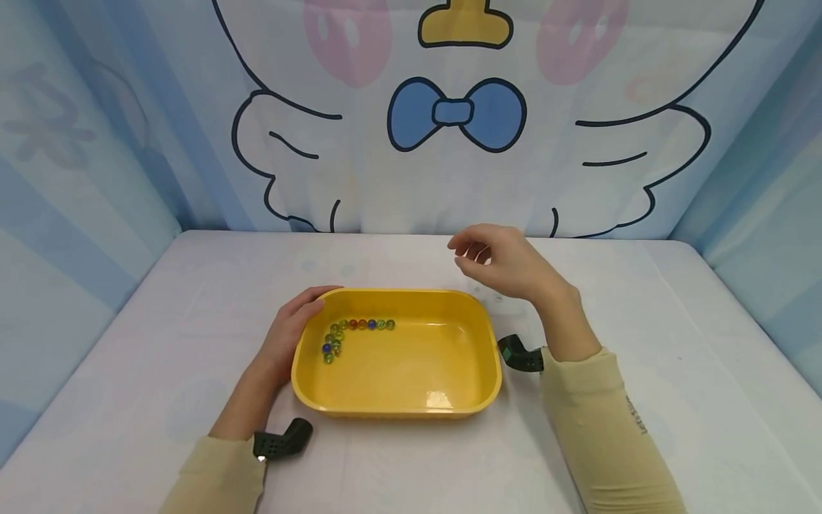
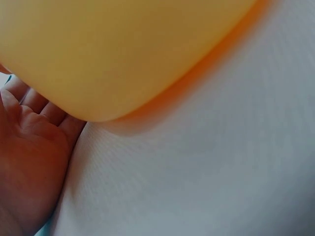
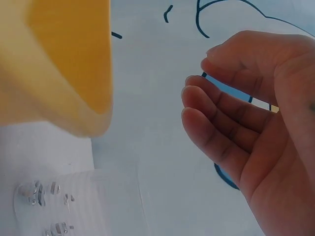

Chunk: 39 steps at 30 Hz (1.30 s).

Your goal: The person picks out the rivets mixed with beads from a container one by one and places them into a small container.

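A yellow tray [image 1: 417,371] holds several glass marbles [image 1: 362,324], green, red and blue, lined along its back left and down its left side. At the tray's left back corner, my left hand [image 1: 289,332] grips the rim, thumb on the edge and fingers along the outside. The left wrist view shows that palm [image 2: 37,152] close against the tray's wall [image 2: 113,59]. My right hand [image 1: 497,258] hovers beyond the tray's back right corner. Its fingers [image 3: 209,130] are loosely bent, with nothing between them and the thumb.
A clear plastic container [image 3: 113,196] with shiny spots stands at the tray's right, partly hidden by my right forearm in the head view. The white table [image 1: 668,371] ends at a printed curtain [image 1: 449,185] behind; more curtain hangs on both sides.
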### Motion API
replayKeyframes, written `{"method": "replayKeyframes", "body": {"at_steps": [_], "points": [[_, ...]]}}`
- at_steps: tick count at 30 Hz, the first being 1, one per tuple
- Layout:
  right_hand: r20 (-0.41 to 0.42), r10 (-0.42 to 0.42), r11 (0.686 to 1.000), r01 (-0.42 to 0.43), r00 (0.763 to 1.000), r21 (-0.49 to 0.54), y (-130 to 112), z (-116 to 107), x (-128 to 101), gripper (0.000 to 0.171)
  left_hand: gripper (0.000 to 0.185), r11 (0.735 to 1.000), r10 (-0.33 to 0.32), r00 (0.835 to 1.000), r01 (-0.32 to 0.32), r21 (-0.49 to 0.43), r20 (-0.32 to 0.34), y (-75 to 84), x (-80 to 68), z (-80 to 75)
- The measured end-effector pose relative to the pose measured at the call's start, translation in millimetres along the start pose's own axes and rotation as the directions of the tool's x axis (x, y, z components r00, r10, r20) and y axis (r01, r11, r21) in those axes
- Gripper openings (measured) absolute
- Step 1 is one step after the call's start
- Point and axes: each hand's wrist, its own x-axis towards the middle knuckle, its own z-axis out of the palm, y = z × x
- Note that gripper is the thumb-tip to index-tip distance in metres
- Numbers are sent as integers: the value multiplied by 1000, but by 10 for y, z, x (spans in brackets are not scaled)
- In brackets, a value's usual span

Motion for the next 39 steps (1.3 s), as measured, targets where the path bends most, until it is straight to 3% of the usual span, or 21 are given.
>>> {"method": "replayKeyframes", "body": {"at_steps": [20,32,39], "points": [[25,-71,997,71,997,8,-307,93,70,18,43,999,-12,1000,13,32,-1,7,4,2],[55,-179,984,179,982,-5,-484,231,111,19,43,999,2,1000,-2,52,7,-1,6,0],[25,-238,971,238,971,5,-575,288,130,17,43,998,7,1000,-7,62,8,5,0,-9]]}}
